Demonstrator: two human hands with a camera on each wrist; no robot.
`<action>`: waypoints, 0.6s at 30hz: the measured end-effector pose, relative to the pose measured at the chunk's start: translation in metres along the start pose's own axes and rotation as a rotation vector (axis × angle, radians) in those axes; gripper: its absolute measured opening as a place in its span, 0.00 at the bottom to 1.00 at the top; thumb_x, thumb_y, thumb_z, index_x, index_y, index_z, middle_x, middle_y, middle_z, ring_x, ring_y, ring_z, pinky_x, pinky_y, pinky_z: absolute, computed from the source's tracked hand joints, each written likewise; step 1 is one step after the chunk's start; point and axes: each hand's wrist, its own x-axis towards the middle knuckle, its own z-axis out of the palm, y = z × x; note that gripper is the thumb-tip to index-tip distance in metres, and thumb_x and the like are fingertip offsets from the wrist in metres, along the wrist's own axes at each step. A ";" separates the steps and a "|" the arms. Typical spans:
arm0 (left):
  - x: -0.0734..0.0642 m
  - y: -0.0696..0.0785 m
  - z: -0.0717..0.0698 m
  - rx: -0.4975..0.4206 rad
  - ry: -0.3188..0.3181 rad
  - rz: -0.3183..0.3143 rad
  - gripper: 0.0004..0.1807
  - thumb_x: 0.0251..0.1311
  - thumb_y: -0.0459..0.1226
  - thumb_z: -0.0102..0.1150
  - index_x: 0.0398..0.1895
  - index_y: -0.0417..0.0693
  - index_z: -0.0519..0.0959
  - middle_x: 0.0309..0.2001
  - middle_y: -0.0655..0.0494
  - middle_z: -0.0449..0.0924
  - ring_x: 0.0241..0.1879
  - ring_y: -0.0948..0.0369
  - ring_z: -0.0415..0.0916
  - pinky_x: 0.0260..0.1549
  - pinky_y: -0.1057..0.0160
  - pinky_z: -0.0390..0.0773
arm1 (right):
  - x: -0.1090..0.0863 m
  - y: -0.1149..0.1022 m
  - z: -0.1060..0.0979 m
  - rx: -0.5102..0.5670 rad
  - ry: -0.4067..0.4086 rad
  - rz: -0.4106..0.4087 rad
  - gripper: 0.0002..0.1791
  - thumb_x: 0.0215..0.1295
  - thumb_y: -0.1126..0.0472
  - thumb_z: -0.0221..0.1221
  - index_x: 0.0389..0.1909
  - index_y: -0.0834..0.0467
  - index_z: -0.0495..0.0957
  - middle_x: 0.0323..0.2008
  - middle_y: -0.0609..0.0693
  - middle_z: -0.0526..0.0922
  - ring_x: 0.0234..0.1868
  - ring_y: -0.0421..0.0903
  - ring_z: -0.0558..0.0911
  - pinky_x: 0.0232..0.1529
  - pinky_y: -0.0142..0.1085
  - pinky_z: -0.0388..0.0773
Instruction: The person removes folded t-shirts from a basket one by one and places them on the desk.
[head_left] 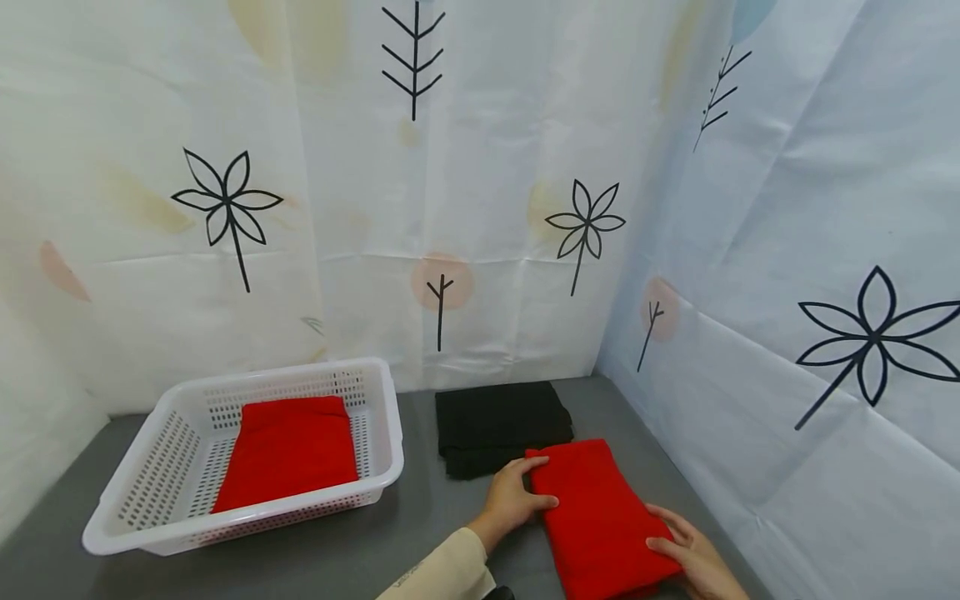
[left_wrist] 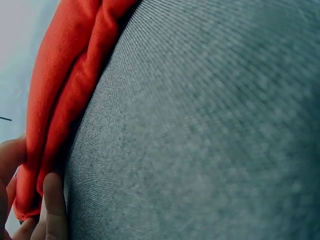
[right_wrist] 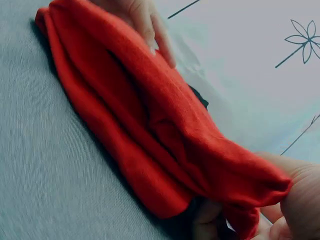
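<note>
Here's the folded red cloth (head_left: 592,508), on the right part of the desk (head_left: 420,533), and both hands are on it: the left hand (head_left: 510,500) pinches its left edge, the right hand (head_left: 693,558) grips the near right corner, well apart. Just behind, a folded black cloth (head_left: 498,425); farther left, a white basket (head_left: 388,417) with another red piece (head_left: 296,454) lying inside; patterned sheets (head_left: 487,167) beyond.

On the surface (head_left: 412,500), a basket (head_left: 168,454) with one cloth (head_left: 292,450) inside stands left of a second cloth (head_left: 498,425), while a third cloth (head_left: 600,517) lies right of and before the second.
</note>
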 end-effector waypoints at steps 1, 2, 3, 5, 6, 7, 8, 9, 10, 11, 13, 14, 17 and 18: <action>-0.001 0.000 0.000 0.009 0.001 -0.001 0.33 0.44 0.39 0.78 0.58 0.52 0.81 0.59 0.43 0.77 0.54 0.48 0.75 0.53 0.49 0.78 | 0.000 -0.001 0.001 -0.067 0.034 -0.005 0.35 0.70 0.56 0.59 0.71 0.66 0.59 0.72 0.71 0.56 0.61 0.61 0.71 0.54 0.49 0.78; -0.001 0.000 0.000 0.018 0.001 -0.002 0.32 0.44 0.39 0.78 0.58 0.52 0.81 0.58 0.43 0.77 0.54 0.48 0.75 0.53 0.50 0.78 | 0.001 -0.001 0.001 -0.131 0.066 -0.006 0.35 0.69 0.55 0.60 0.70 0.67 0.60 0.71 0.71 0.58 0.63 0.65 0.69 0.54 0.50 0.78; -0.002 0.000 -0.001 0.024 0.002 -0.001 0.32 0.45 0.40 0.78 0.58 0.52 0.81 0.58 0.43 0.77 0.53 0.49 0.75 0.52 0.51 0.79 | 0.001 -0.002 0.002 -0.191 0.092 -0.006 0.35 0.68 0.54 0.61 0.69 0.68 0.63 0.70 0.71 0.61 0.64 0.67 0.68 0.54 0.51 0.78; -0.003 0.000 -0.002 0.027 0.002 0.001 0.32 0.45 0.39 0.78 0.58 0.51 0.81 0.57 0.43 0.77 0.48 0.51 0.77 0.46 0.55 0.81 | 0.001 -0.003 0.002 -0.313 0.141 -0.020 0.34 0.66 0.53 0.63 0.66 0.68 0.67 0.66 0.72 0.67 0.65 0.69 0.68 0.53 0.52 0.78; -0.004 0.000 -0.003 0.013 -0.003 -0.004 0.31 0.46 0.39 0.77 0.58 0.51 0.80 0.56 0.42 0.76 0.44 0.52 0.79 0.41 0.57 0.82 | 0.001 -0.003 0.002 -0.360 0.155 -0.020 0.34 0.65 0.52 0.64 0.65 0.68 0.69 0.64 0.72 0.69 0.62 0.69 0.70 0.52 0.52 0.79; -0.005 0.001 -0.004 -0.004 -0.010 -0.009 0.31 0.46 0.39 0.77 0.58 0.51 0.80 0.56 0.41 0.76 0.39 0.53 0.80 0.35 0.59 0.83 | 0.000 -0.004 0.002 -0.404 0.165 -0.022 0.33 0.64 0.52 0.65 0.63 0.68 0.70 0.62 0.72 0.71 0.60 0.68 0.73 0.51 0.52 0.79; -0.006 0.001 -0.005 -0.021 -0.018 -0.012 0.31 0.47 0.38 0.77 0.58 0.50 0.80 0.56 0.40 0.75 0.32 0.56 0.80 0.29 0.61 0.82 | 0.000 -0.004 0.002 -0.438 0.175 -0.020 0.33 0.63 0.51 0.65 0.62 0.68 0.71 0.59 0.72 0.73 0.57 0.67 0.76 0.49 0.51 0.80; -0.007 0.001 -0.007 -0.043 -0.026 -0.015 0.30 0.47 0.37 0.76 0.58 0.50 0.80 0.56 0.40 0.75 0.27 0.58 0.79 0.23 0.64 0.81 | -0.001 -0.005 0.002 -0.466 0.187 -0.013 0.33 0.61 0.51 0.66 0.61 0.68 0.73 0.56 0.72 0.76 0.52 0.64 0.79 0.47 0.50 0.81; -0.008 0.002 -0.009 -0.070 -0.034 -0.020 0.30 0.48 0.35 0.76 0.58 0.49 0.80 0.55 0.40 0.74 0.23 0.60 0.77 0.19 0.65 0.79 | -0.002 -0.006 0.001 -0.495 0.190 -0.016 0.33 0.61 0.51 0.67 0.60 0.68 0.73 0.52 0.70 0.79 0.49 0.61 0.81 0.45 0.49 0.81; -0.009 0.002 -0.011 -0.095 -0.040 -0.024 0.29 0.48 0.34 0.75 0.57 0.48 0.80 0.55 0.39 0.74 0.21 0.62 0.76 0.15 0.66 0.78 | -0.002 -0.007 0.001 -0.527 0.195 -0.018 0.32 0.60 0.50 0.67 0.58 0.68 0.74 0.48 0.68 0.81 0.45 0.58 0.81 0.43 0.48 0.81; -0.010 0.003 -0.017 -0.137 -0.048 -0.029 0.28 0.48 0.32 0.74 0.56 0.46 0.80 0.55 0.40 0.73 0.22 0.64 0.75 0.13 0.66 0.78 | -0.004 -0.010 0.002 -0.580 0.211 -0.031 0.30 0.58 0.51 0.69 0.55 0.67 0.76 0.42 0.61 0.83 0.40 0.51 0.81 0.39 0.44 0.80; -0.011 0.004 -0.021 -0.153 -0.050 -0.030 0.27 0.48 0.31 0.74 0.55 0.45 0.80 0.55 0.40 0.72 0.22 0.63 0.76 0.13 0.66 0.78 | -0.004 -0.013 0.003 -0.607 0.223 -0.049 0.28 0.56 0.53 0.69 0.53 0.66 0.78 0.40 0.58 0.84 0.38 0.49 0.80 0.37 0.43 0.79; -0.013 0.008 -0.032 -0.178 -0.055 -0.034 0.25 0.49 0.29 0.72 0.54 0.44 0.80 0.55 0.41 0.71 0.23 0.59 0.80 0.14 0.64 0.79 | -0.005 -0.023 0.004 -0.684 0.272 -0.138 0.24 0.53 0.57 0.71 0.48 0.65 0.80 0.37 0.55 0.83 0.36 0.49 0.81 0.37 0.43 0.79; -0.013 0.009 -0.036 -0.175 -0.056 -0.031 0.24 0.50 0.30 0.71 0.54 0.44 0.80 0.54 0.40 0.71 0.23 0.57 0.81 0.15 0.64 0.79 | -0.006 -0.028 0.006 -0.693 0.294 -0.161 0.23 0.53 0.59 0.72 0.48 0.65 0.80 0.37 0.55 0.83 0.36 0.50 0.81 0.36 0.43 0.79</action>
